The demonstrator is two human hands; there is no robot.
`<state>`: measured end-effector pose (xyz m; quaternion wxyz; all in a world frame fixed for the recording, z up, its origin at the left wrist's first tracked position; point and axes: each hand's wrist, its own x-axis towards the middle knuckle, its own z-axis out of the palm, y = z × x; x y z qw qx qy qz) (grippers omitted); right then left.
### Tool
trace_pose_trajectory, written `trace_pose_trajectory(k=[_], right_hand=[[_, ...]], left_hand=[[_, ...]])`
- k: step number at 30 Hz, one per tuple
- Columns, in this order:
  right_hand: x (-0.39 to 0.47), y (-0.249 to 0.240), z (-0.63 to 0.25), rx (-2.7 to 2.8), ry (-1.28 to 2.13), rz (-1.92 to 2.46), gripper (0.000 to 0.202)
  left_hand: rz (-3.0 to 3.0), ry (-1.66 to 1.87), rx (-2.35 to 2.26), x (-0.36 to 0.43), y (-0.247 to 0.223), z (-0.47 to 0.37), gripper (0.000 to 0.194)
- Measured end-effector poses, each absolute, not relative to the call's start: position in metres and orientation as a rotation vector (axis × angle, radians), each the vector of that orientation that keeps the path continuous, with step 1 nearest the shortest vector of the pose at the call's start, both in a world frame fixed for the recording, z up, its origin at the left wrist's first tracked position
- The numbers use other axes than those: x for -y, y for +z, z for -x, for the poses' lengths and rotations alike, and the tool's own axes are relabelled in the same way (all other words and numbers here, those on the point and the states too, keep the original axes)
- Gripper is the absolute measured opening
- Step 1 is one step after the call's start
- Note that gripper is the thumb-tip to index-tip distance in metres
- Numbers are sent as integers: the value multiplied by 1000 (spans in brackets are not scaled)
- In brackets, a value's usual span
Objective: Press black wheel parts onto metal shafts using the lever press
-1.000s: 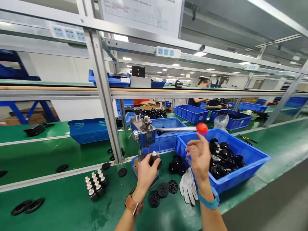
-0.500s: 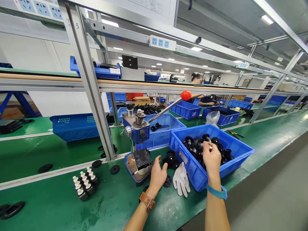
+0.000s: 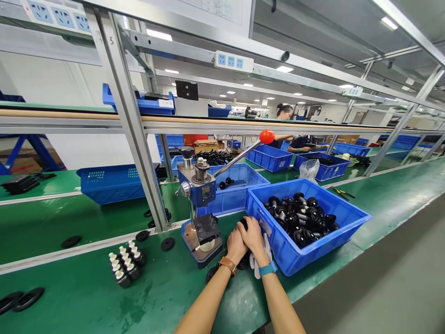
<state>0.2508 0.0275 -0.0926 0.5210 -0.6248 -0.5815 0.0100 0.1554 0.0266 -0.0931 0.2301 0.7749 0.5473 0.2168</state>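
Observation:
My left hand (image 3: 237, 245) and my right hand (image 3: 253, 235) are together on the green bench, between the lever press (image 3: 201, 190) and the large blue bin (image 3: 306, 250). Fingers of both are curled around black wheel-like parts (image 3: 244, 223), mostly hidden beneath them. Under my right wrist lies a white glove (image 3: 256, 266), partly covered. The blue bin holds many black parts with round flanges (image 3: 301, 218). The press stands left of my hands, its red-knobbed lever (image 3: 267, 136) raised to the right.
Several black cylinders with white tops (image 3: 125, 264) stand at the left. Black discs (image 3: 168, 243) lie near the metal post (image 3: 139, 139). Another blue bin (image 3: 239, 181) sits behind the press. Pliers (image 3: 342, 192) lie behind the large bin. People work across the line.
My right hand has left the bin and moved left and down, joining my left hand. My left hand has shifted slightly right and closed over the black parts beside the bin.

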Motion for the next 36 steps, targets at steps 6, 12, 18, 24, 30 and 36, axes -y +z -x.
trace_pose_trajectory(k=[6,12,18,24,30,36], right_hand=[[-39,-106,-259,1267,120,1460,27],[-48,-105,-260,1211,305,1413,33],[-55,-106,-258,1175,420,1400,35],[-57,-109,-255,1124,420,1417,38],[-57,-114,-252,1064,332,1431,40],[-65,-122,-257,1094,333,1417,45]], left_hand=[[-2173,605,-1534,-13,-78,-151,30],[-2194,582,-1551,-3,-73,-134,33],[-2279,594,-1530,3,-82,-135,43],[-2412,581,-1547,-2,-90,-148,34],[-2382,636,-1500,-7,-94,-139,26],[-2279,784,-1462,2,-96,-125,18]])
